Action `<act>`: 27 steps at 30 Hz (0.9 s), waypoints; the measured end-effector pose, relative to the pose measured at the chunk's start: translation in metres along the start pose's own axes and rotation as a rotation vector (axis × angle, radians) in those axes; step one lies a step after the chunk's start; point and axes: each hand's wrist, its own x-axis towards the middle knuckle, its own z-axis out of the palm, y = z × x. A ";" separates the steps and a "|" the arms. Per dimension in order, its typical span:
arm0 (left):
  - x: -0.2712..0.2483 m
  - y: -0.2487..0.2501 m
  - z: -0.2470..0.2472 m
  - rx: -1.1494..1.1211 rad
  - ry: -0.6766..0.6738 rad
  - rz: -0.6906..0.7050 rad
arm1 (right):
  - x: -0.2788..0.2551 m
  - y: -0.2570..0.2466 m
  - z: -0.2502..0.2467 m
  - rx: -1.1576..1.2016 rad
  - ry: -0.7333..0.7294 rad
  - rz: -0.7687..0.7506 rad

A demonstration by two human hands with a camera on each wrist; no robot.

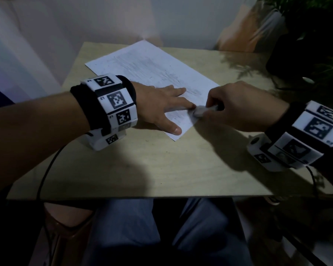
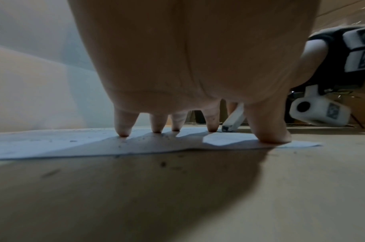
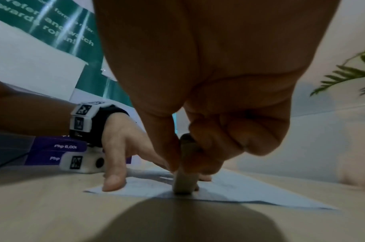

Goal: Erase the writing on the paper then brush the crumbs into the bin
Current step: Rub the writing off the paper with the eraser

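Observation:
A white sheet of paper [image 1: 150, 68] with faint grey pencil marks lies slanted on the light wooden table [image 1: 142, 169]. My left hand [image 1: 161, 106] rests spread on the paper's near corner, its straight fingertips [image 2: 123, 132] pressing it flat. My right hand [image 1: 236, 106] pinches a pale eraser [image 1: 200, 111] whose end touches the paper just right of the left index finger. In the right wrist view the eraser [image 3: 184, 181] stands on the paper [image 3: 250, 191] between thumb and fingers. Dark eraser crumbs [image 2: 163, 163] dot the paper and the table beside it. No bin is in view.
A potted plant [image 1: 306, 35] stands at the table's far right corner, its leaves over the edge. A wall runs behind the table. Purple boxes [image 3: 59, 152] and a green poster [image 3: 53, 32] lie off to the left. My legs are under the near table edge.

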 end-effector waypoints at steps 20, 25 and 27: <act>-0.004 0.005 -0.001 -0.024 -0.031 -0.018 | -0.006 -0.002 0.001 -0.001 0.018 -0.028; -0.004 0.004 -0.001 -0.043 -0.027 -0.008 | -0.015 -0.020 0.001 0.114 -0.116 -0.163; -0.004 0.005 -0.001 -0.026 -0.031 -0.015 | -0.007 -0.011 -0.002 0.090 -0.100 -0.099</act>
